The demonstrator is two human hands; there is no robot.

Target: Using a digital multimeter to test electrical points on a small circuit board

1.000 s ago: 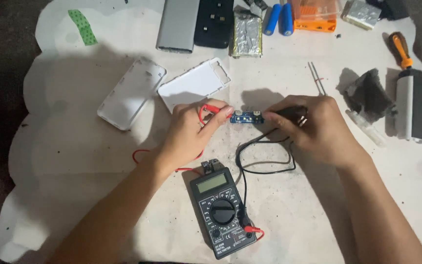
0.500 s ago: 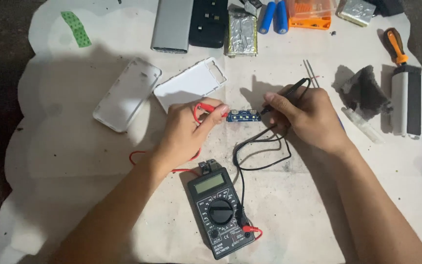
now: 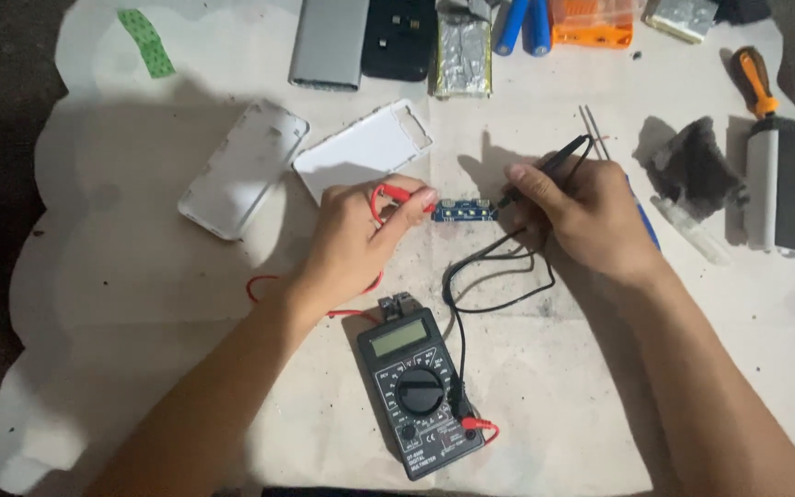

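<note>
At centre frame the left hand [image 3: 356, 244] pinches the red probe [image 3: 404, 194] between thumb and fingers, tip laid against the left end of a small blue circuit board [image 3: 462, 212]. The right hand [image 3: 591, 216] is closed pen-fashion on the black probe [image 3: 545, 170], its tip meeting the board's right end. Holding one probe at each end appears to bridge the board for a reading while pinning it flat on the white sheet [image 3: 140, 304].

Both leads run down to one black multimeter [image 3: 420, 391] at lower centre, placed just below the hands so its display faces the wearer; the reading is too small to tell.

Count, outward: two white casing halves [image 3: 246, 166] at upper left of centre; one grey slab [image 3: 328, 41] and one black case [image 3: 399, 37] along the top edge; two blue cylindrical cells [image 3: 524, 23]; one orange box [image 3: 593, 23]; one orange-handled screwdriver [image 3: 754, 78] at upper right; one strip of green tape [image 3: 146, 41] at upper left.
</note>
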